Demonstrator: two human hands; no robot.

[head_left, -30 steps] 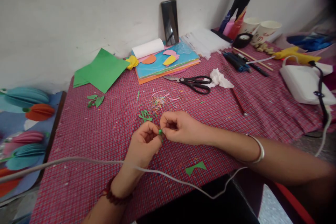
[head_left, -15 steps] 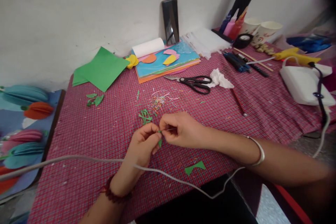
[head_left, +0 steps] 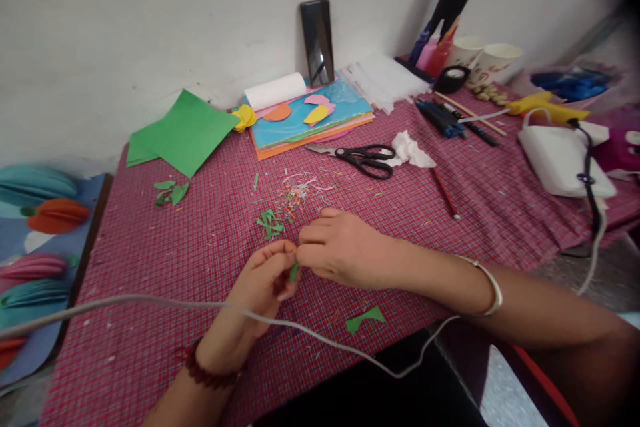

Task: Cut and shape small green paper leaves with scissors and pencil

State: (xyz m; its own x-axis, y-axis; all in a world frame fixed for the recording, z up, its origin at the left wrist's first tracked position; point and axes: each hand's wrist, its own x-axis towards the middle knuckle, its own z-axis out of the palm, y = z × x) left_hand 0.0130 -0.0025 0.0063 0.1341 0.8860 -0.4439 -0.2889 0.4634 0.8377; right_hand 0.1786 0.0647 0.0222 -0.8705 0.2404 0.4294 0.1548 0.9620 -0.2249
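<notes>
My left hand [head_left: 260,283] pinches a small strip of green paper [head_left: 293,273] between thumb and fingers; its lower end sticks out below the fingertips. Right beside it, my right hand [head_left: 347,250] is closed, back of the hand upward, its fingertips meeting the left ones at the top of the strip. What the right fingers grip is hidden behind them. Just beyond the hands lie green paper scraps [head_left: 271,223] and a heap of thin coloured shreds [head_left: 296,195]. Nearer to me rests a notched green offcut [head_left: 365,319].
A pale cable [head_left: 320,339] runs across the front, over my left wrist. Black-handled scissors [head_left: 367,161], crumpled tissue [head_left: 411,151] and a red pencil [head_left: 445,193] lie beyond. Green sheets [head_left: 187,137] are at back left, a phone [head_left: 317,43] by the wall, a yellow glue gun [head_left: 545,108] at right.
My right hand has turned over so its back now faces up, covering the thin pale thing seen between its fingers before. The view has shifted slightly; the left hand keeps the green strip.
</notes>
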